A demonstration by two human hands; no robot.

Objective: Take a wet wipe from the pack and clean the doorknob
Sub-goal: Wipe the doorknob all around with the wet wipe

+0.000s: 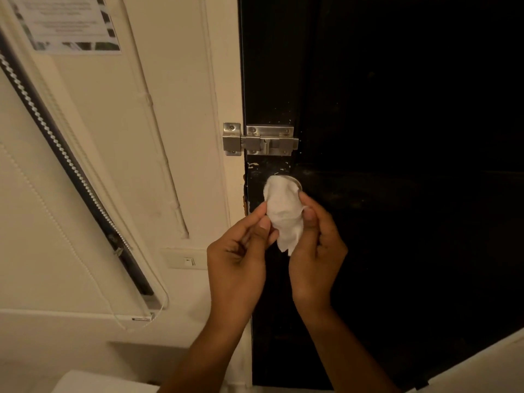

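Head view: a crumpled white wet wipe (283, 211) is draped over the round metal doorknob (296, 181) on the black painted door (397, 137), hiding all but the knob's upper rim. The left hand (238, 262) pinches the wipe's left edge between thumb and forefinger. The right hand (314, 251) pinches its right edge likewise. A steel slide bolt (261, 140) sits above the doorknob.

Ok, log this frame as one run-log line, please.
stage: wiping | left hand: pinching wet wipe | right hand: pinching wipe | wipe: draped over doorknob | bolt latch: untouched
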